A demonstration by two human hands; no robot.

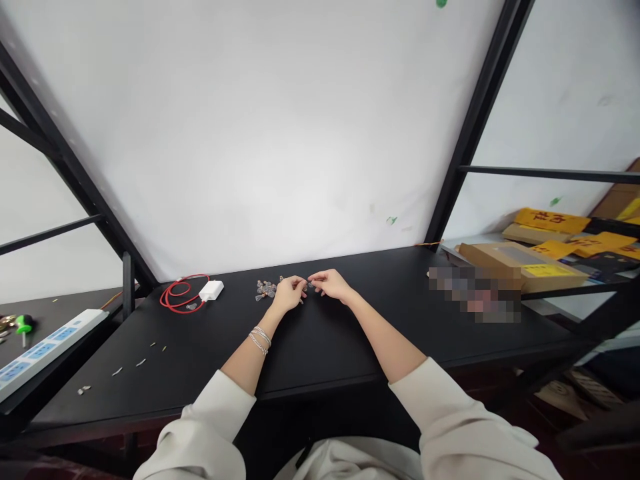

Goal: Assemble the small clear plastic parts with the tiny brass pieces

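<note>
Both hands meet over the black table (330, 333), near its back edge. My left hand (290, 293) has its fingers pinched together beside a pile of small clear and brownish pieces (266, 289). Close on its right, my right hand (330, 285) holds its fingertips together around a small clear piece (311, 285). Whether my left fingertips also grip something is too small to tell. The pile lies just left of my left hand, partly hidden by it.
A white charger (211, 290) with a coiled red cable (173, 297) lies at the back left. Small scraps (141, 363) are scattered on the left. A white power strip (50, 350) is farther left. Cardboard boxes (520, 267) stand at the right beside a pixelated patch.
</note>
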